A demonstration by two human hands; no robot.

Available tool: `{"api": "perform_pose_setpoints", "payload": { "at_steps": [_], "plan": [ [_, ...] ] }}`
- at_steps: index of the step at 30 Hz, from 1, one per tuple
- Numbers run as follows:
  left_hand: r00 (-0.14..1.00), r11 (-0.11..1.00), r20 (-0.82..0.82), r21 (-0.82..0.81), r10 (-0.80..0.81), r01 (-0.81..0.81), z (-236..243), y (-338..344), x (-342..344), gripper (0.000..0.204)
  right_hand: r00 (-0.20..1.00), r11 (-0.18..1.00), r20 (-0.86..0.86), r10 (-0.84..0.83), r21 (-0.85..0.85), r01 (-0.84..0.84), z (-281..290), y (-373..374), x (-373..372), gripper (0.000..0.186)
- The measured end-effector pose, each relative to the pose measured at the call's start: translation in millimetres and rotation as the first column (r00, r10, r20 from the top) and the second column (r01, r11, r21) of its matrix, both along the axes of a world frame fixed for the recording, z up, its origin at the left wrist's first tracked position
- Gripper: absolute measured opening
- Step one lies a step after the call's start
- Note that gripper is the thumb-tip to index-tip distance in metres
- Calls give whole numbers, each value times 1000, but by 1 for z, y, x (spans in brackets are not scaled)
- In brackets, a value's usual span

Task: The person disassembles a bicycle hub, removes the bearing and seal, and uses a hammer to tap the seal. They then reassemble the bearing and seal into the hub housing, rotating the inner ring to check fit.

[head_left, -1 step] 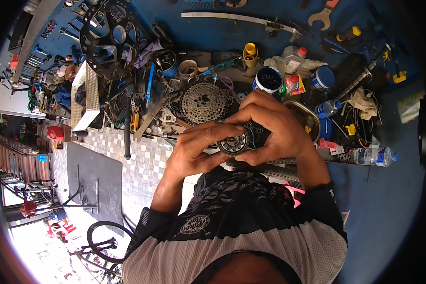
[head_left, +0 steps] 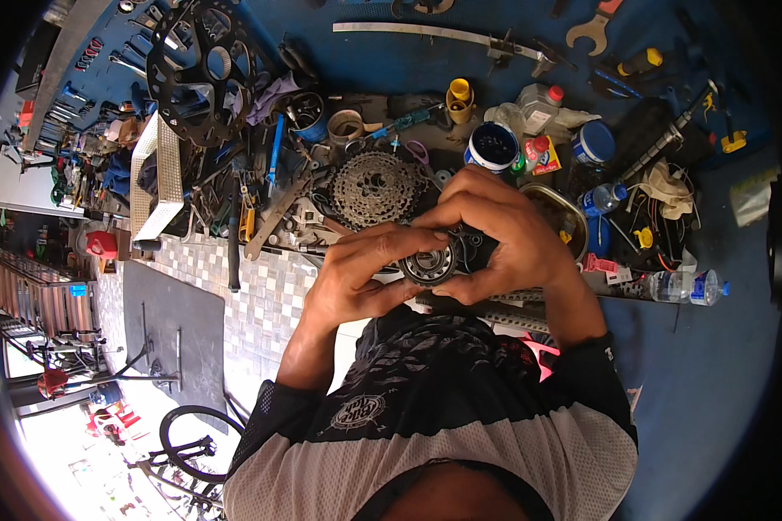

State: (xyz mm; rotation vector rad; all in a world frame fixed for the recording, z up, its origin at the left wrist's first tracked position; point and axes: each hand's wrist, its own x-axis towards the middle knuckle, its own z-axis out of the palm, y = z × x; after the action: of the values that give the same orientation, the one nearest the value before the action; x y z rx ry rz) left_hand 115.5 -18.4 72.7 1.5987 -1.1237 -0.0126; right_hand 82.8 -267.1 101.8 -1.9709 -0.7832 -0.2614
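Note:
A round, dark bicycle hub part (head_left: pixel 427 266) with a ring of bearings on its face is held in front of my chest, at the bench's near edge. My left hand (head_left: pixel 356 273) grips its left side, thumb below and fingers above. From the right, my right hand (head_left: pixel 506 227) curls over it, with the thumb at its lower rim. My fingers hide part of its edge and back. Just beyond the hands, a large bicycle cassette (head_left: pixel 374 187) lies flat on the bench. A tub of dark blue grease (head_left: pixel 493 146) stands behind my right hand.
Left on the bench are a large open-end wrench (head_left: pixel 274 217), other tools and a blue container (head_left: pixel 307 117). A metal tray (head_left: pixel 569 213) and water bottles (head_left: pixel 688 287) sit to the right. A chainring (head_left: pixel 202 74) hangs at the back left. Tiled floor (head_left: pixel 261 304) shows below.

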Motion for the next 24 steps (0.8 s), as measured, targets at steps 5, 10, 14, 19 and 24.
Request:
{"api": "perform_pose_setpoints", "payload": {
  "at_steps": [5,10,14,19,24],
  "plan": [
    [988,993,-98,-19,-116,115,4,3,3,52,992,993,-42,116,36,-115,-2,-6,2,61],
    [987,989,-74,-31,-144,142,0,1,11,53,988,989,-61,144,26,-142,-3,-11,8,64],
    [984,988,-85,-21,-154,153,-1,0,10,52,980,979,-40,193,72,-190,-7,-12,14,65],
    [994,996,-49,-8,-93,93,-2,-1,7,52,965,968,-97,245,82,-237,-9,-13,17,75],
    [997,1000,72,-8,21,-20,-2,-1,9,52,999,999,-22,27,24,-26,1,-2,8,85]
  ]
}}
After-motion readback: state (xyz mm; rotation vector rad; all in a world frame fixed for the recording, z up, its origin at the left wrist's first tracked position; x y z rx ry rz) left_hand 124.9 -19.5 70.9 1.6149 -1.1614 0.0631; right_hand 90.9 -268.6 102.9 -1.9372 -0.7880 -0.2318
